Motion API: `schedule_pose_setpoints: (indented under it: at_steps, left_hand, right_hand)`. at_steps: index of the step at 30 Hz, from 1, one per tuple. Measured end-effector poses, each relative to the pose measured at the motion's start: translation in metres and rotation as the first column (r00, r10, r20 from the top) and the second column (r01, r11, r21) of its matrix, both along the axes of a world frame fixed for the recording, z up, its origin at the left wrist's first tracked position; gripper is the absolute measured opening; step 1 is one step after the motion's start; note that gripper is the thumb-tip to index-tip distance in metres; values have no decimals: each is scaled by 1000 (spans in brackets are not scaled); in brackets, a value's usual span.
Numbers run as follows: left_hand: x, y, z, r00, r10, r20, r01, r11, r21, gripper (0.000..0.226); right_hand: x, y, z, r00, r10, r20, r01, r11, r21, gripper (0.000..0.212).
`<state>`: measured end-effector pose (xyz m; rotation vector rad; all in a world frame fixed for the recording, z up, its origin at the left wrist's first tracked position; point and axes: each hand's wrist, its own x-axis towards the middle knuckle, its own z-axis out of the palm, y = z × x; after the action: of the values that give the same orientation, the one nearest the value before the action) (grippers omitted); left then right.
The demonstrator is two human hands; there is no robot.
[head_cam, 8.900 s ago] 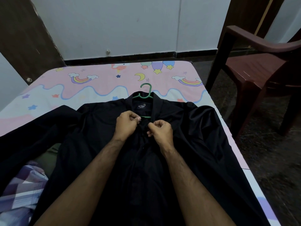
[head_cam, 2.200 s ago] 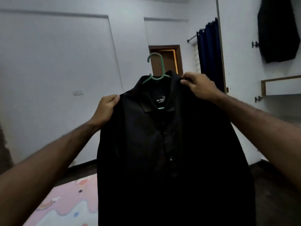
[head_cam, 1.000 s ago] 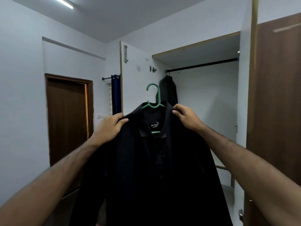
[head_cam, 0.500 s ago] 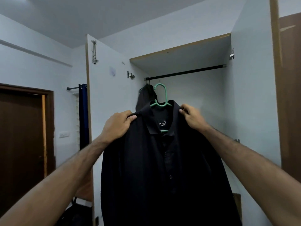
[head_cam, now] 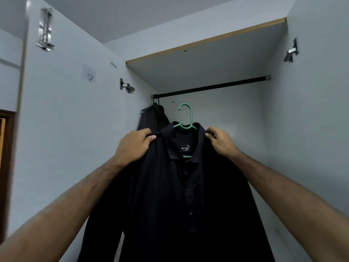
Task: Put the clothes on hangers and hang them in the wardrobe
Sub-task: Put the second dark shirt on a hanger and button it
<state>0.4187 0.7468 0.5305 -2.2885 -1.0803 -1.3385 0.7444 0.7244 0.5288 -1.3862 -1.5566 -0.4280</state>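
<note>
A black buttoned shirt (head_cam: 181, 201) hangs on a green plastic hanger (head_cam: 186, 118) that I hold up in front of the open wardrobe. My left hand (head_cam: 133, 146) grips the shirt's left shoulder and my right hand (head_cam: 221, 142) grips its right shoulder. The hanger's hook stands free a little below the black wardrobe rail (head_cam: 211, 87). Another dark garment (head_cam: 154, 118) hangs at the rail's left end, just behind the shirt.
The wardrobe's white left door (head_cam: 71, 120) stands open with metal hinges on it. Its white right side wall (head_cam: 306, 129) is close by. A shelf board (head_cam: 205, 42) roofs the hanging space. A brown room door (head_cam: 6, 167) shows at the far left.
I have come closer to the wardrobe and the view has tilted up. The shirt on its hanger now sits just under the rail; both hands keep their grip on the shoulders.
</note>
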Motion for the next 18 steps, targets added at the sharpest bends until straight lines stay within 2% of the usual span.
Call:
schedule_pose_setpoints:
  at_steps: [6, 12, 15, 18]
  left_hand:
    - [55, 112, 35, 995, 94, 46, -95, 995, 41, 28]
    - [94, 211, 64, 982, 180, 51, -184, 978, 95, 29]
    - [109, 255, 82, 977, 207, 46, -211, 972, 99, 28]
    - [119, 296, 110, 968, 245, 54, -249, 964, 92, 28]
  right_hand:
    - [39, 121, 28, 1000, -18, 5, 18, 998, 62, 15]
    - [57, 225, 36, 993, -68, 100, 71, 997, -28, 56]
    - [60, 279, 44, 992, -40, 116, 43, 999, -20, 62]
    - [55, 336, 57, 998, 31, 48, -30, 999, -26, 68]
